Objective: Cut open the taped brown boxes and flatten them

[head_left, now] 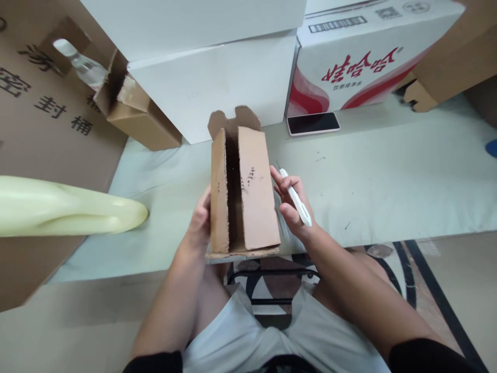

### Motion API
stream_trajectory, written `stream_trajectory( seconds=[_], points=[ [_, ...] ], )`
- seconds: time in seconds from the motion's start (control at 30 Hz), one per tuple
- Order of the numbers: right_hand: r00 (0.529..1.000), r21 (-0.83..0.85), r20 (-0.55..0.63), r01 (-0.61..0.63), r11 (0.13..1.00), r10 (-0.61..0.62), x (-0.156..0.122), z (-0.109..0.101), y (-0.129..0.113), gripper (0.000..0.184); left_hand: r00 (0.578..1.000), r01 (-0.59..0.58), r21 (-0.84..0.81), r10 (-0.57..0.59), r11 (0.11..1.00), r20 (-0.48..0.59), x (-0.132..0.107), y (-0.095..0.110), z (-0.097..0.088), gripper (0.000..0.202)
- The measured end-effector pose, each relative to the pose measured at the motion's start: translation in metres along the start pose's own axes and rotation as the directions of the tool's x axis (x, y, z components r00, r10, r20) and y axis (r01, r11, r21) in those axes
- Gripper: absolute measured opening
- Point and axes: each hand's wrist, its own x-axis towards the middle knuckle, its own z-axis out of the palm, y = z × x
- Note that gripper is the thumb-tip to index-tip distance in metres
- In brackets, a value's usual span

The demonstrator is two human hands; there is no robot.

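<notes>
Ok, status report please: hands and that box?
Left hand holds the cardboard box, flaps open. Right hand grips a white tool, fingers touching the box. Phone lies beyond, apart.

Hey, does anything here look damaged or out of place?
The brown carton at back left is torn open, a clear bottle showing beside the tear. Print on the red-and-white carton reads upside down. The small cardboard box in the left hand has ragged flap edges; the right hand holds a white pen-shaped tool.

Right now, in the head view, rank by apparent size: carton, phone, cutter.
1. carton
2. phone
3. cutter, about as long as the phone but thinner; it is nearer the camera, so true sizes stay unsure.
</notes>
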Motion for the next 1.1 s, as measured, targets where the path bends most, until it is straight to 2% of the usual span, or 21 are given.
stream_trajectory(
  seconds=[0.1,0.17,0.23,0.33,0.43,0.5,0.57,0.67,0.77,0.9,1.1],
  points=[
    [0.999,0.036,0.006,0.032,0.999,-0.032,0.000,0.004,-0.004,0.063,0.998,0.003,0.072,0.002,0.997,-0.066,-0.001,0.004,0.006,0.096],
    [0.998,0.040,0.030,0.049,0.998,-0.050,0.000,0.006,-0.006,0.058,0.990,0.004,0.056,0.004,0.998,-0.140,0.000,0.005,0.006,0.103],
    [0.998,0.005,0.044,0.044,0.999,-0.044,0.000,0.006,-0.008,0.057,0.982,-0.014,0.025,0.019,1.000,-0.190,0.002,0.007,0.000,0.100],
    [0.996,-0.107,-0.052,-0.076,0.991,0.071,0.002,0.004,-0.005,0.056,0.969,-0.052,0.007,0.052,0.999,-0.241,0.007,0.008,-0.015,0.075],
    [0.951,-0.094,-0.202,-0.255,0.962,0.233,0.005,0.001,0.000,0.052,0.942,-0.076,-0.040,0.059,0.996,-0.330,0.014,0.007,-0.030,0.063],
    [0.927,-0.021,-0.210,-0.324,0.946,0.312,0.007,0.000,0.000,0.048,0.920,-0.060,-0.075,0.026,0.995,-0.391,0.017,0.004,-0.038,0.055],
    [0.922,0.039,-0.184,-0.340,0.940,0.341,0.008,0.001,-0.003,0.043,0.906,-0.002,-0.090,-0.037,0.996,-0.422,0.020,0.000,-0.042,0.043],
    [0.925,0.116,-0.191,-0.310,0.944,0.328,0.009,0.003,-0.010,0.043,0.907,0.051,-0.081,-0.080,0.995,-0.414,0.021,-0.005,-0.042,0.030],
    [0.926,0.181,-0.203,-0.284,0.942,0.318,0.011,0.004,-0.014,0.049,0.926,0.004,-0.081,-0.034,0.997,-0.375,0.020,-0.006,-0.036,0.038],
    [0.944,0.190,-0.189,-0.234,0.953,0.270,0.012,0.001,-0.014,0.053,0.958,-0.021,-0.058,0.003,0.998,-0.287,0.018,-0.004,-0.027,0.053],
    [0.958,0.165,-0.140,-0.225,0.960,0.249,0.010,-0.003,-0.013,0.051,0.959,0.028,-0.066,-0.045,0.997,-0.280,0.014,-0.008,-0.037,0.056]
  ],
)
